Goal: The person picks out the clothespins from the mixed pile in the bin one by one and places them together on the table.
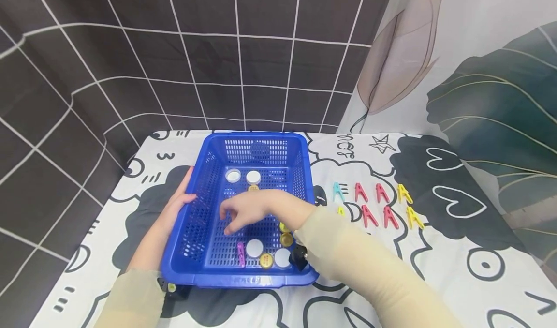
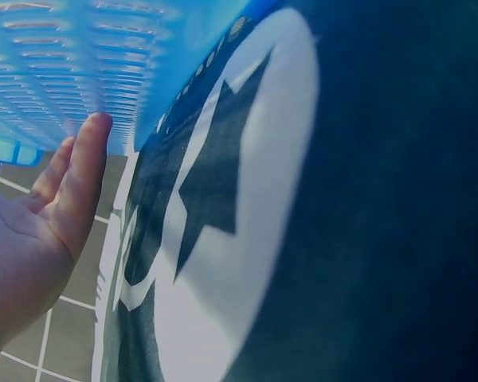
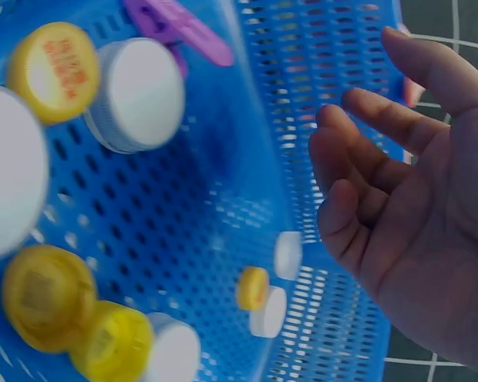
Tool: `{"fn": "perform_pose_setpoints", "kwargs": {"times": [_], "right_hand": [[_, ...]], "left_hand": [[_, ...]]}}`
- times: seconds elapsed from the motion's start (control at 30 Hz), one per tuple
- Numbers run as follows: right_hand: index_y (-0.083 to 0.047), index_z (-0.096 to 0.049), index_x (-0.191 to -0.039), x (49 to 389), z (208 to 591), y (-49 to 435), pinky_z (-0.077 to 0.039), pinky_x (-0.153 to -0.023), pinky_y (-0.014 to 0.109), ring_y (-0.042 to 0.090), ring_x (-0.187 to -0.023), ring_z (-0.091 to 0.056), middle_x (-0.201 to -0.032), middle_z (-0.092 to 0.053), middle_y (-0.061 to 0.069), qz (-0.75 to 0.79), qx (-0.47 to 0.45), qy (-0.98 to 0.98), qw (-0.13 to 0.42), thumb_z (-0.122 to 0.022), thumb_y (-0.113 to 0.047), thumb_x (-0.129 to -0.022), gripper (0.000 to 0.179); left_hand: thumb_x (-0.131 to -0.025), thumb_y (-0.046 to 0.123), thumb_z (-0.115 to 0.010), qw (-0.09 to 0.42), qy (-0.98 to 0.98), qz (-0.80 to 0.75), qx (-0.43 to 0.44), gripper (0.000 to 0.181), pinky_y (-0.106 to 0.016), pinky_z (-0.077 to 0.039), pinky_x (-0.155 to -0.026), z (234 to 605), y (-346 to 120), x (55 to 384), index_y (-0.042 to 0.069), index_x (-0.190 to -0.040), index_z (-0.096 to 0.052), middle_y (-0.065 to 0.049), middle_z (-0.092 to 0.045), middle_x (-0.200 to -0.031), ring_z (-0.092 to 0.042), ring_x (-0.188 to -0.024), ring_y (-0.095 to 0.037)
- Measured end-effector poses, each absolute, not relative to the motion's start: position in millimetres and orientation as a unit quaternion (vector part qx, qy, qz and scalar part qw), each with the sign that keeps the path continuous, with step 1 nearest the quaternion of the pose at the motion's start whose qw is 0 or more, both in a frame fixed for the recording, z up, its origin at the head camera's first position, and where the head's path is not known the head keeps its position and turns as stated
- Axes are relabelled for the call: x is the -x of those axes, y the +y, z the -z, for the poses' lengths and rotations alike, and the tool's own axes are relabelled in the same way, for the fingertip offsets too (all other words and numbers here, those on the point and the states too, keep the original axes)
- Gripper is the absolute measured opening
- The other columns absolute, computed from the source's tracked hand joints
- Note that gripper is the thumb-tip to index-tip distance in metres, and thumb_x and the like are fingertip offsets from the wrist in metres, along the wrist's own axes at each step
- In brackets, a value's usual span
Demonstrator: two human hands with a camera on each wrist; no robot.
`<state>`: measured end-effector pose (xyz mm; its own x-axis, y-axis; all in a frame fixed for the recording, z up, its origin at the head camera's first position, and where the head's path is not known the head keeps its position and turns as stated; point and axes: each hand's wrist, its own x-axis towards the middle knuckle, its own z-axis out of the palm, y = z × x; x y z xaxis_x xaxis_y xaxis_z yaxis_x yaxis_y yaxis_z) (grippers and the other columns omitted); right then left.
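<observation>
A blue plastic basket (image 1: 239, 280) with slotted walls stands on the patterned cloth. My left hand (image 1: 175, 209) rests against its left side, one digit lying on the rim. In the left wrist view, straight fingers (image 2: 88, 171) reach up along the basket's outer wall. My right hand (image 1: 248, 209) hovers inside the basket with loosely bent fingers, holding nothing; the right wrist view shows its bare palm. Below it on the basket floor lie a purple clothespin (image 1: 241, 255), white caps (image 1: 254, 248) and yellow-gold caps (image 1: 266, 260). Two white caps (image 1: 253, 177) lie farther back.
Right of the basket, red clothespins (image 1: 369, 216), yellow clothespins (image 1: 415, 217) and a light blue clothespin (image 1: 338, 191) lie in two rows on the cloth (image 1: 457, 289). A dark tiled-pattern curtain (image 1: 209, 62) hangs behind, with a leaf-print curtain (image 1: 500, 100) at the right.
</observation>
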<state>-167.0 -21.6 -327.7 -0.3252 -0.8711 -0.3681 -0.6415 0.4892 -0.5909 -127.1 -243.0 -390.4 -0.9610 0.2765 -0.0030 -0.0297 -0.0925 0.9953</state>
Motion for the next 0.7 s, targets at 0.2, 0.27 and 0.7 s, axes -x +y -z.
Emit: {"fn": "perform_pose_setpoints", "kwargs": {"times": [0.2,0.27,0.7], "right_hand": [[-0.013,-0.06,-0.112,163,340,-27,-0.046,-0.067,0.017,0.007,-0.072,-0.057,-0.079,-0.061,-0.006,0.145,0.481,0.792,0.346,-0.07,-0.028,-0.082,0.035],[-0.014,-0.061,-0.111,163,342,-27,-0.045,-0.066,0.017,0.007,-0.072,-0.056,-0.079,-0.06,-0.006,0.132,0.489,0.788,0.349,-0.072,-0.026,-0.08,0.035],[-0.021,-0.065,-0.113,161,355,-33,-0.039,-0.094,0.022,0.01,-0.103,-0.052,-0.112,-0.059,-0.004,0.049,0.482,0.782,0.392,-0.076,-0.029,-0.075,0.04]], "left_hand": [[-0.091,0.002,-0.029,0.103,0.673,-0.727,-0.083,0.071,-0.019,-0.029,-0.105,390,-243,128,0.02,-0.151,0.004,-0.012,0.001,-0.157,-0.007,-0.14,-0.035],[-0.091,0.002,-0.029,0.102,0.675,-0.726,-0.082,0.071,-0.018,-0.029,-0.105,389,-242,128,0.02,-0.151,0.004,-0.012,0.001,-0.157,-0.008,-0.14,-0.036],[-0.091,0.003,-0.03,0.098,0.677,-0.726,-0.071,0.071,-0.018,-0.034,-0.102,389,-241,128,0.023,-0.151,0.002,-0.013,-0.002,-0.156,-0.013,-0.139,-0.037]]}}
